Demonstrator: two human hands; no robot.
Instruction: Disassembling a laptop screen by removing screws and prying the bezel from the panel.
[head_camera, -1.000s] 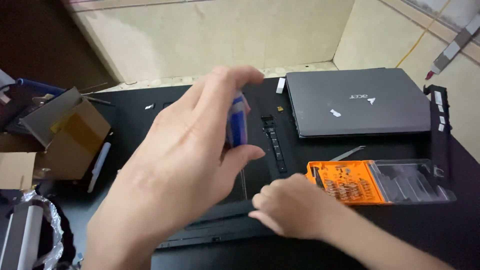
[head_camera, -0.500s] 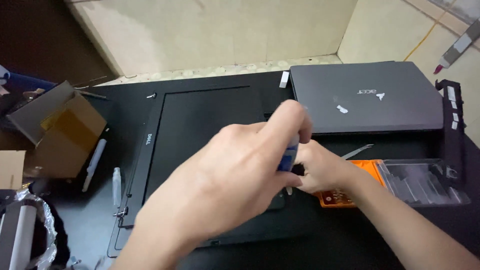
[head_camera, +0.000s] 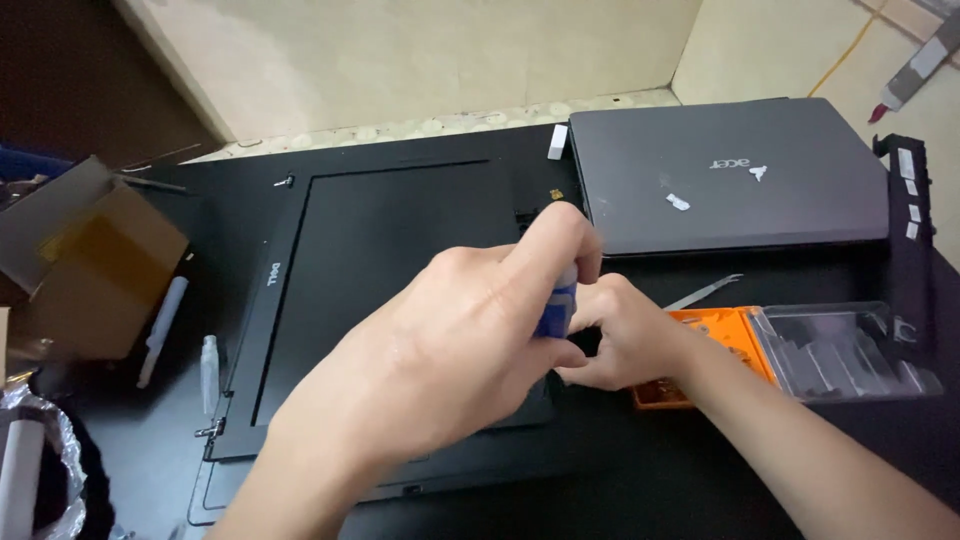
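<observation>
Left hand (head_camera: 450, 350), fingers still pinching blue screwdriver (head_camera: 555, 305), has shifted right to meet right hand (head_camera: 625, 335), grip hidden, near surface's middle beside orange case (head_camera: 715, 335).

Both hands meet over a black laptop screen panel (head_camera: 400, 290) lying flat on the dark counter (head_camera: 700, 470). The left hand (head_camera: 460, 350) grips a blue-handled screwdriver (head_camera: 556, 308), and the right hand (head_camera: 625, 335) touches it from beside an orange bit case (head_camera: 735, 345). A closed grey laptop (head_camera: 730, 175) lies behind.

Brown cardboard box (head_camera: 95, 265) far left; orange bit case (head_camera: 700, 345), clear-lidded, right.
</observation>
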